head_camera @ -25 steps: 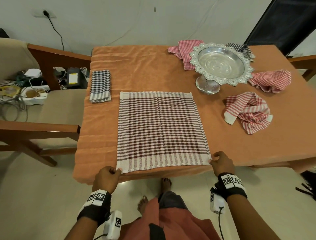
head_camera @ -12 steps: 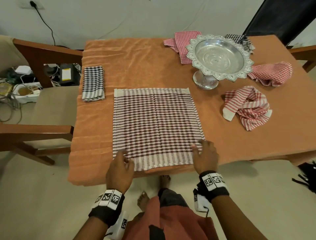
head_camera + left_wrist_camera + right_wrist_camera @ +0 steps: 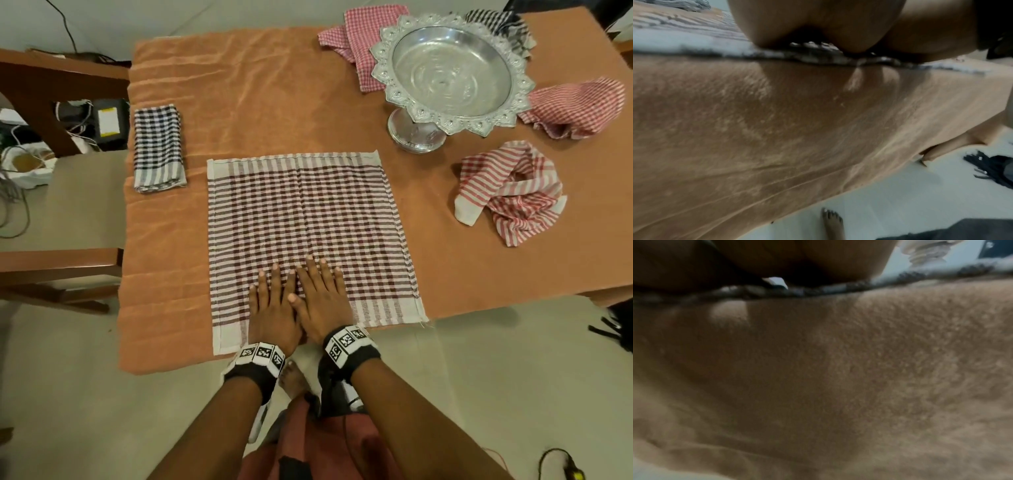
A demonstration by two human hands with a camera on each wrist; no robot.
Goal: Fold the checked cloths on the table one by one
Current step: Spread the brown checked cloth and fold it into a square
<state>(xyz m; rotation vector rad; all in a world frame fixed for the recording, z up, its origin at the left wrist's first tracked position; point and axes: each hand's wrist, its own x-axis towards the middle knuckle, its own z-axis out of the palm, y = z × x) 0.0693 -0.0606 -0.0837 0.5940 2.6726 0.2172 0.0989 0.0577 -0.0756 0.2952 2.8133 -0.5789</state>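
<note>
On the near middle of the brown checked cloth [image 3: 305,219], spread flat on the orange table cover [image 3: 260,99], we press our left hand [image 3: 272,313] and right hand [image 3: 320,301] side by side, fingers straight and slightly apart.

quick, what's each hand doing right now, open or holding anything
Left hand: open, fingers straight, flat on the brown checked cloth.
Right hand: open, flat on the same cloth beside the left, holding nothing.
</note>
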